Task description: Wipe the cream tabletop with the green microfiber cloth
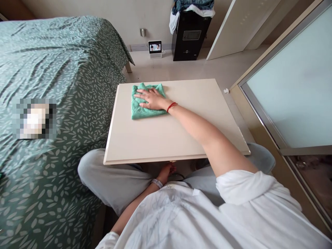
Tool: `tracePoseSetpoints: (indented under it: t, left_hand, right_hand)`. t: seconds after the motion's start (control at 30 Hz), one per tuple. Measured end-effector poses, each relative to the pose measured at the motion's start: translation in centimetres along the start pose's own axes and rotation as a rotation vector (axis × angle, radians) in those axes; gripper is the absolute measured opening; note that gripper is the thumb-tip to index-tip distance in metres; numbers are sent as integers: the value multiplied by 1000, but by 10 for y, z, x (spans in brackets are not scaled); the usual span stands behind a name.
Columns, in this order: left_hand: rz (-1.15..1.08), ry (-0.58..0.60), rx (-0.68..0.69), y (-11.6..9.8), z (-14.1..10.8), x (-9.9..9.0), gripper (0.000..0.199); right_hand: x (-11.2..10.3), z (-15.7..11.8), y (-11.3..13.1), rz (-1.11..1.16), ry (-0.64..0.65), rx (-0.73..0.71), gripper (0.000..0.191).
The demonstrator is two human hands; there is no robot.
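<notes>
Nearest the lens is a loose white cotton shirt (207,214), with grey trousers (116,180) folded cross-legged under a small cream rectangular wooden table (181,138). The left hand (167,171) sits at the table's near edge, half hidden beneath it; whether its fingers grip cannot be told. The right hand (151,98) reaches to the far left corner, fingers spread flat, pressing a green terry cloth (140,110), which lies directly under the fingers. A leaf-patterned green bedspread (52,69) lies beside.
</notes>
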State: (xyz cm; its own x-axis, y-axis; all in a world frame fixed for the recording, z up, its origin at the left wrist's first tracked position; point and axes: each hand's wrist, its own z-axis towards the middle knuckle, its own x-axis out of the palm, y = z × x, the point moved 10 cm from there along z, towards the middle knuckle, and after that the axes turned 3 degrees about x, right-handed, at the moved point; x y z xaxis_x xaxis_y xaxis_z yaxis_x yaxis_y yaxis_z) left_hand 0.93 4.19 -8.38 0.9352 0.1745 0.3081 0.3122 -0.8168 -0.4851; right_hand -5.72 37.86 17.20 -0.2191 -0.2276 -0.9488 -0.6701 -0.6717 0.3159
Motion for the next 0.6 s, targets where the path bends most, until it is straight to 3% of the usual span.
tracePoseSetpoints:
  t: [0.13,0.27,0.43,0.6]
  left_hand:
    - [5,-16,-7,-2,-3,-1,21]
    - [7,-9,-1,-3,-2,0,20]
    - [16,1,-6,-2,-1,2,19]
    - [6,9,1,-2,-1,3,19]
  right_hand:
    - [-20,17,-53,-10,-84,254,80]
    - [-18,15,-62,-35,-105,304,82]
    - [2,-27,-17,-53,-81,91,78]
    - [27,-125,60,-88,-30,-190,74]
